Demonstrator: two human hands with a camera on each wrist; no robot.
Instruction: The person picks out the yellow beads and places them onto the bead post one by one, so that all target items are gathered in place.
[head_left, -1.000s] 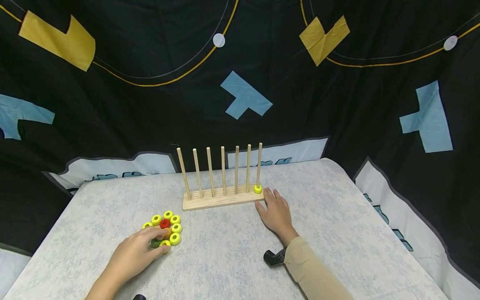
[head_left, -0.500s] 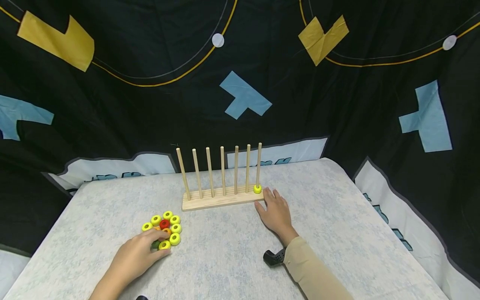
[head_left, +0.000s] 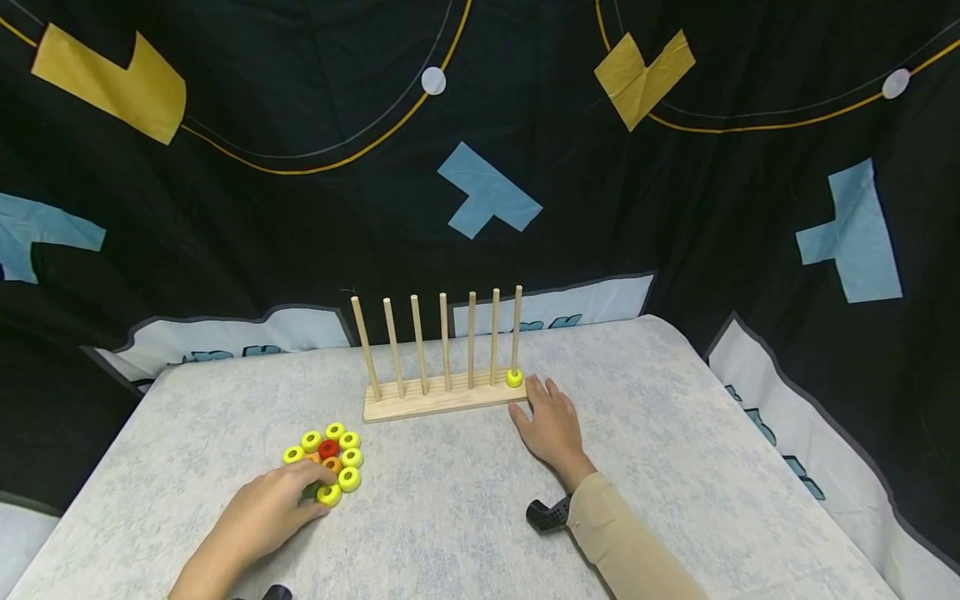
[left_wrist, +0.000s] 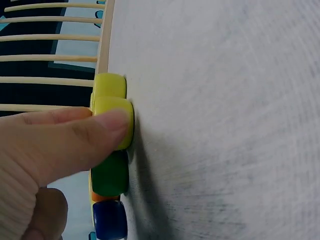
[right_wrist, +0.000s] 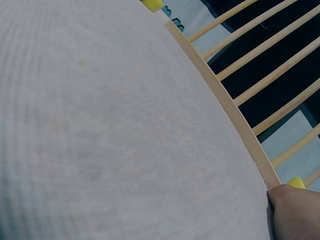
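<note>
My left hand [head_left: 273, 504] pinches a yellow bead [left_wrist: 112, 107] at the near side of a bead cluster; the thumb lies against its outer face in the left wrist view. A green bead [left_wrist: 111, 174] and a blue bead [left_wrist: 110, 220] stand beside it there. Red [head_left: 328, 449] and orange [head_left: 332, 466] beads sit inside a ring of several yellow ones. My right hand [head_left: 553, 425] holds the right end of a wooden peg rack [head_left: 442, 403], thumb at its front edge. One yellow bead [head_left: 513, 378] is at the bottom of the rightmost peg.
The table [head_left: 450, 517] has a pale mottled cover. Behind it hangs a dark curtain [head_left: 337, 233] with yellow and blue shapes. Several upright pegs [head_left: 444, 333] rise from the rack. A black strap piece [head_left: 547, 516] shows at the right wrist.
The left fingers have drawn in from over the orange bead to the near yellow bead, which has shifted slightly toward me. My right hand and the rack have stayed in place.
</note>
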